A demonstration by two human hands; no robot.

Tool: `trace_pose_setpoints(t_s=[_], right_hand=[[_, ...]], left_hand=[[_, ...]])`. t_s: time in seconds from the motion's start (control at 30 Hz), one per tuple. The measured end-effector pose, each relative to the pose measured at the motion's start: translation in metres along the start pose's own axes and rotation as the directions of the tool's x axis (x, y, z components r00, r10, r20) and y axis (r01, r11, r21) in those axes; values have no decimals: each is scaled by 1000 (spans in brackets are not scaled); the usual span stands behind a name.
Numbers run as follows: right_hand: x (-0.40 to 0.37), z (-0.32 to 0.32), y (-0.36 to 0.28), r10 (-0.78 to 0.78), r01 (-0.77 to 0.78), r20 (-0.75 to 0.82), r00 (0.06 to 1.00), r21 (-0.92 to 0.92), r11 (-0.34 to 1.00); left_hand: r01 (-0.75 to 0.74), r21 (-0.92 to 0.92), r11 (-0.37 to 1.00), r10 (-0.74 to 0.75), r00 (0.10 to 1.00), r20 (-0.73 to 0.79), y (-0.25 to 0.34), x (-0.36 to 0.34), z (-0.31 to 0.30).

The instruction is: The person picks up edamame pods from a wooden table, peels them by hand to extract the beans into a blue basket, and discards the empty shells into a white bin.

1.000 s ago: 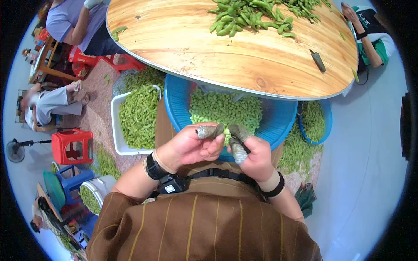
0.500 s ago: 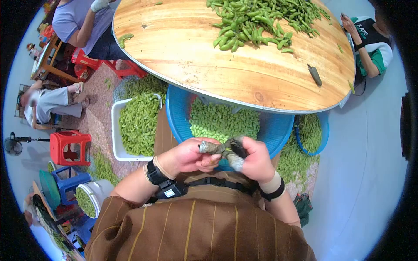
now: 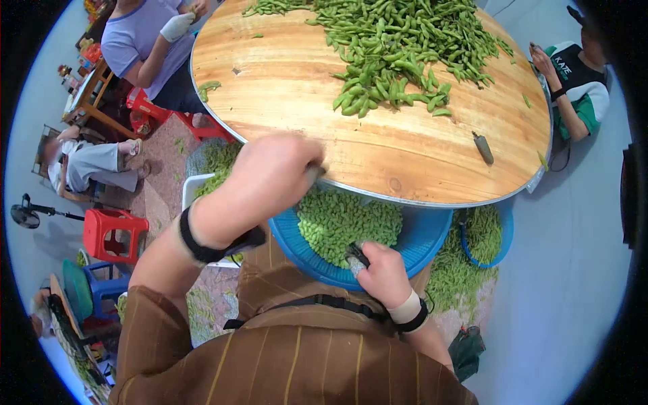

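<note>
My left hand [image 3: 273,172] is raised over the near edge of the round wooden table [image 3: 283,81], fingers curled, with a dark grey covering at a fingertip; whether it holds anything is hidden. Below it and to the right, my right hand [image 3: 386,273] is closed above the front rim of a blue basin [image 3: 432,239]. Grey and black material shows at its thumb and finger; I cannot make out what is pinched there. Shelled green soybeans [image 3: 347,223] lie in the basin. Edamame pods [image 3: 405,44] are heaped on the far part of the table.
A dark finger-shaped sleeve [image 3: 483,148] lies on the table at right. A white tub [image 3: 192,189] of pods is partly behind my left arm. A smaller blue basin [image 3: 503,233] and a red stool [image 3: 115,233] stand nearby. Other people sit around the table's far sides.
My hands were together above the basin; the left has moved up and away to the table edge. The right has moved slightly down. The view has shifted, so the table appears lower.
</note>
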State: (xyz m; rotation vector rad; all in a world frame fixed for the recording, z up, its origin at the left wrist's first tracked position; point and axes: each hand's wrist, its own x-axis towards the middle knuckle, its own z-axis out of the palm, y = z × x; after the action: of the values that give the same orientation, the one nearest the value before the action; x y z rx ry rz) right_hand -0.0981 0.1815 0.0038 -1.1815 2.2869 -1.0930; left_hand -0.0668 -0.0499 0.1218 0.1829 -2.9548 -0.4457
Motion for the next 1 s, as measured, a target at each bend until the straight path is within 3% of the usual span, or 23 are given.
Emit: trace_pose_setpoints(t_s=[0.13, 0.27, 0.37, 0.43, 0.47, 0.5, 0.53, 0.57, 0.6, 0.63, 0.67, 0.73, 0.83, 1.0], right_hand=[[-11, -6, 4, 11, -11, 2, 1000, 17, 1000], [-24, -6, 18, 59, -59, -12, 998, 26, 998], [-28, -4, 20, 78, -76, -25, 997, 65, 995], [-28, -2, 20, 87, -83, -32, 996, 91, 992], [-27, -2, 20, 91, -87, -18, 996, 160, 983], [-25, -3, 20, 95, -92, -3, 995, 227, 969], [-21, -6, 12, 97, -95, 0, 995, 233, 968], [-16, -14, -1, 237, -239, 68, 969, 501, 832], [-12, -19, -9, 348, -363, 175, 921, 710, 604], [-7, -21, -10, 322, -324, 193, 927, 846, 423], [-1, -27, -19, 345, -281, 177, 922, 918, 281], [6, -32, -21, 394, -281, 203, 896, 948, 149], [2, -24, -6, 363, -225, 110, 925, 930, 292], [-1, -27, -10, 393, -329, 190, 900, 887, 325]], left_hand=[[58, 56, 997, -42, 966, -256, 5, 75, 33], [58, 27, 998, -49, 963, -266, 1, 103, 56], [0, -94, 996, -24, 967, -254, -3, 99, 56], [88, -400, 912, -169, 970, -172, -4, 88, 46], [90, -397, 913, -168, 972, -166, -3, 80, 41], [191, -675, 713, -256, 967, 2, -1, 70, 34], [300, -855, 424, -283, 940, 189, 4, 58, 30], [278, -896, 345, -248, 948, 199, 12, 43, 29], [293, -901, 321, -179, 953, 246, 17, 28, 28], [302, -920, 249, -139, 951, 275, 25, 10, 34], [313, -934, 175, -96, 949, 300, 33, -5, 40], [246, -954, 171, -24, 969, 246, 39, -29, 57], [259, -962, 93, -45, 966, 256, 38, -50, 67], [248, -968, -42, -46, 967, 250, 37, -65, 88]])
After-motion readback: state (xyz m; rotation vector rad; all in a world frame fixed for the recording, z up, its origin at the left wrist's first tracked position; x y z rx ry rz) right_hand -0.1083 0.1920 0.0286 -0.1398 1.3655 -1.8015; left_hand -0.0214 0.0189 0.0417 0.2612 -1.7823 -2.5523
